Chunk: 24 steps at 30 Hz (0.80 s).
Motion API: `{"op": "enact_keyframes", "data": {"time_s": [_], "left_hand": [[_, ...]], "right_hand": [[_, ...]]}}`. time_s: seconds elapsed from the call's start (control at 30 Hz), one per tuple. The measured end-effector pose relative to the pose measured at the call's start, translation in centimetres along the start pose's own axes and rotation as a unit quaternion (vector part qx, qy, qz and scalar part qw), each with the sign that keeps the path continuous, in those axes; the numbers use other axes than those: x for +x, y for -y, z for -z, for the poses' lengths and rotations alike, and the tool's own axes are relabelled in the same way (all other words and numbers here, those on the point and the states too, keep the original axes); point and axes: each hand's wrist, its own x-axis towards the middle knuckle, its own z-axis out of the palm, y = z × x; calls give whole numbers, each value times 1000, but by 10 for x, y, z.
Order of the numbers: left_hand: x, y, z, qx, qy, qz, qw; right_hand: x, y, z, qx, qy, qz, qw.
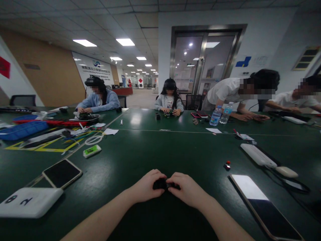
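Near the front middle of the dark green table (140,147), my left hand (147,185) is closed around a small black object (159,183). My right hand (186,189) meets it from the other side, its fingers pinched on the right end of the black object. The fingertips of both hands almost touch. What exactly the black object is cannot be made out. A small red and silver item (227,165) lies to the right of my hands.
Phones lie at left (62,173) and right (269,211). A white box (31,202) sits front left, a white power strip (258,155) at right. Cables (94,140) and a blue tray (23,130) are farther left. Two bottles (215,115) stand across the table, where several people work.
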Motion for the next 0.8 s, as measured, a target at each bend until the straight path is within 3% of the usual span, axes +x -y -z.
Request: {"op": "enact_keyframes", "data": {"time_s": [0.8], "left_hand": [[1,-5,2,17,3,-1,1000]], "right_hand": [[1,1,0,25,8,-15,1000]]}}
